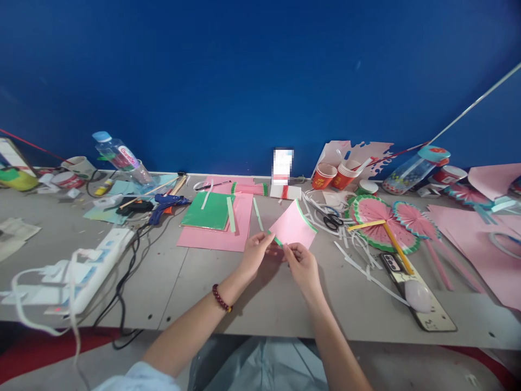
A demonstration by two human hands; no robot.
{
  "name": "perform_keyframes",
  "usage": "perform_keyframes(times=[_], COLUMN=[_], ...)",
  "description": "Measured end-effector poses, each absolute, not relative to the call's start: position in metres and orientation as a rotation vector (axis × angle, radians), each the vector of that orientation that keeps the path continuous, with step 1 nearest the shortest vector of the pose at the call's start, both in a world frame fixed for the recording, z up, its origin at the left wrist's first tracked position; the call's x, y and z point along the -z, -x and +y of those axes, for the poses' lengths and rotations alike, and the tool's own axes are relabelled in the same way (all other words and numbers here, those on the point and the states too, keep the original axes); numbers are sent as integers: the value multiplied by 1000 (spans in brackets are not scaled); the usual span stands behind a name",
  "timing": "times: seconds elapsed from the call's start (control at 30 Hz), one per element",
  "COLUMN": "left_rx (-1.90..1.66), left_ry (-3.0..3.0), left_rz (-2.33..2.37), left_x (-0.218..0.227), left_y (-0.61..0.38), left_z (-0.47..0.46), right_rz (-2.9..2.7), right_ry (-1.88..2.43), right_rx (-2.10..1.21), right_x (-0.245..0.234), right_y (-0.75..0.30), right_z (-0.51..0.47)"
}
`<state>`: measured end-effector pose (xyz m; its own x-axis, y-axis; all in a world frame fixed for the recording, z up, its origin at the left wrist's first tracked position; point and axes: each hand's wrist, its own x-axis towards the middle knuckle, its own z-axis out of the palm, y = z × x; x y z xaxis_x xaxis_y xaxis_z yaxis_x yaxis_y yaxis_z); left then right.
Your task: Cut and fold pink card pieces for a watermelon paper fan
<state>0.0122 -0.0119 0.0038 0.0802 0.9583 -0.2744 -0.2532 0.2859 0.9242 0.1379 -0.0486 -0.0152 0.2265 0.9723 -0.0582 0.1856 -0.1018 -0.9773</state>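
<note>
Between my hands, a sheet of pink paper [293, 224] with green edging on two opposite sides is raised off the table and slightly curved. My left hand [257, 251] pinches its near green edge at the left corner. Along the same edge, my right hand [300, 263] grips the paper with thumb and fingers; the fingertips underneath are partly hidden. Left of the hands, green paper [207, 213] lies on larger pink paper [240, 239]. Thin pale strips [232, 215] rest there, and a pleated pink piece with green ends [249, 188] sits behind.
To the left are a blue glue gun [166, 206], a white power strip [97, 271] with cables and a tilted bottle [118, 155]. On the right lie black scissors [332, 220], paper watermelon fans [378, 220], a yellow folding ruler [394, 247] and a phone [431, 312]. Red paper cups [324, 176] stand behind.
</note>
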Motion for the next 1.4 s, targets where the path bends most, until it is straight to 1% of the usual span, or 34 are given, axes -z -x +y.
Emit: perform_keyframes(times=[0.2,0.33,0.6,0.83,1.4], left_rx=[-1043,-1092,-1103,-1105,-1119], left_ry=[-821,-879,-801,-768,-758], left_rz=[1047,1058,1074,1052,1077], left_x=[-1,1,3,-2,1], left_y=[-14,-15,-16,-16,-15], left_z=[-13,-14,-12,-13,-13], right_rz=[-1137,-1129,-1112,-1160,-1176], right_ry=[1489,1476,1479,1496,1477], right_rx=[-979,-985,-1007,-945,-980], right_x=[16,18,23,18,14], right_y=[-138,-138,-138,-138,-137], right_z=[-48,-48,-47,-49,-49])
